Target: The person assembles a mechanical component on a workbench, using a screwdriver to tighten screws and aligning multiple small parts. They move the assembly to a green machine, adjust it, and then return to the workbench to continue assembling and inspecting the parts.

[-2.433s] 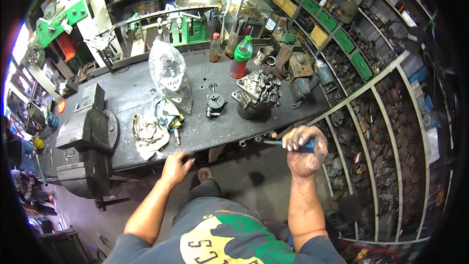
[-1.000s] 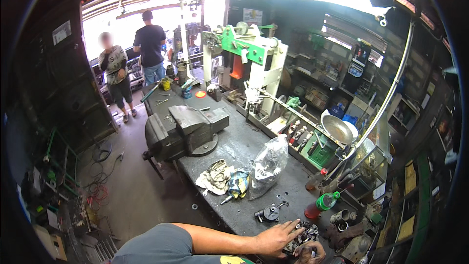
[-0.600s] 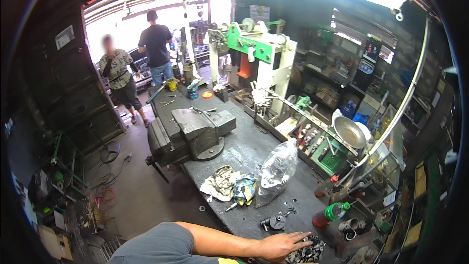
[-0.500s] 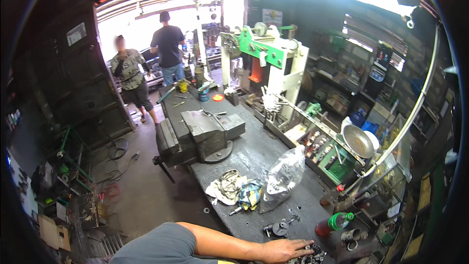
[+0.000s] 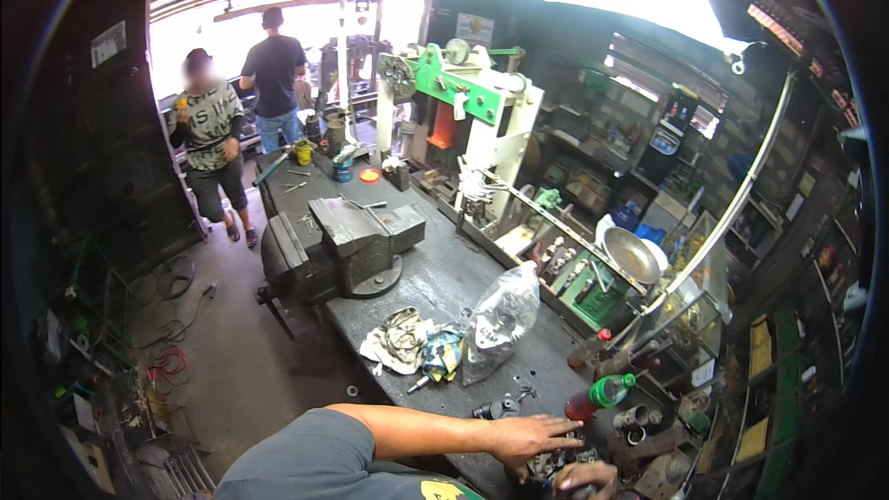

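My left hand (image 5: 532, 435) reaches across from the lower left and lies with fingers spread on a dark metal assembly (image 5: 560, 459) at the near end of the grey workbench (image 5: 444, 282). My right hand (image 5: 585, 479) shows only partly at the bottom edge, curled just beside the assembly; what it holds is hidden. Small black metal parts (image 5: 500, 405) lie just left of my left hand.
A big bench vise (image 5: 338, 250) stands mid-bench. Rags (image 5: 403, 338) and a clear plastic bag (image 5: 500, 319) lie nearer. A red bottle with a green cap (image 5: 602, 393), a steel bowl (image 5: 634, 255) and a green-and-white press (image 5: 463, 102) stand right. Two people (image 5: 208, 130) stand at the far doorway.
The view has swung from looking down at the bench to looking along it. My left hand moved from the bench edge onto the metal assembly; my right hand slid to the bottom edge.
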Demonstrator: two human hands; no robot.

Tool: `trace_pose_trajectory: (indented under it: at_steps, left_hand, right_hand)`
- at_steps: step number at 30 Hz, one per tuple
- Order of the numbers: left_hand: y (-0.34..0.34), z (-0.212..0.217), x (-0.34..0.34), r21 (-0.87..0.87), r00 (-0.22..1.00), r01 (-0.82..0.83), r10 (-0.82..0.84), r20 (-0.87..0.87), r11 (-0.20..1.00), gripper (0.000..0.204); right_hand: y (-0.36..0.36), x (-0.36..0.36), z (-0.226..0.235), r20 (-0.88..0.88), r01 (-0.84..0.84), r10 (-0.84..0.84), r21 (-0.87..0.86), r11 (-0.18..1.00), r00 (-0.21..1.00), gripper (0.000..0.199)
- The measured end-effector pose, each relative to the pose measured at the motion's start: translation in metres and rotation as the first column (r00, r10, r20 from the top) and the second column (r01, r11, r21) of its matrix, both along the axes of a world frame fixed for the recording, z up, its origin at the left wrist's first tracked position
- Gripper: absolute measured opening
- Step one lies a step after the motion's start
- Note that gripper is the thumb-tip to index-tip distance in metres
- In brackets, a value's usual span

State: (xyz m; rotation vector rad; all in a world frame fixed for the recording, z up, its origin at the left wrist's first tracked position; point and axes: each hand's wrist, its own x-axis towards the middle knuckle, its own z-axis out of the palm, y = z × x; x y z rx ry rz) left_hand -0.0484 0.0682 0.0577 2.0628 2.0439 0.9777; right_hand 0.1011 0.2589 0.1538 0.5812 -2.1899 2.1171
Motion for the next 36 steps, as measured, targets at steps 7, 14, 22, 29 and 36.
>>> trace_pose_trajectory:
  at_steps: [7,14,22,29,36]
  left_hand:
    - [-0.029,-0.004,0.057,0.268,0.985,-0.048,0.001,0.173,0.962,0.065]
    - [-0.017,-0.001,0.083,0.097,0.945,-0.2,0.165,0.284,0.975,0.037]
    - [-0.032,0.02,0.076,0.297,0.932,-0.28,0.185,0.31,0.913,0.061]
    - [-0.019,0.06,0.065,-0.073,0.914,-0.283,0.292,0.283,0.956,0.043]
    - [-0.023,0.055,0.05,-0.042,0.948,-0.106,0.114,0.297,0.993,0.042]
  right_hand:
    - [-0.05,0.032,0.128,-0.183,0.201,-0.094,0.943,0.263,0.979,0.03]
    - [-0.072,0.036,0.158,-0.048,0.118,-0.285,0.965,0.235,0.957,0.067]
    - [-0.05,0.026,0.132,-0.151,0.112,0.108,0.947,0.302,0.983,0.061]
    - [-0.043,0.028,0.103,-0.322,0.314,-0.024,0.902,0.297,0.946,0.05]
    - [-0.049,0.029,0.119,-0.193,0.223,-0.147,0.947,0.233,0.97,0.04]
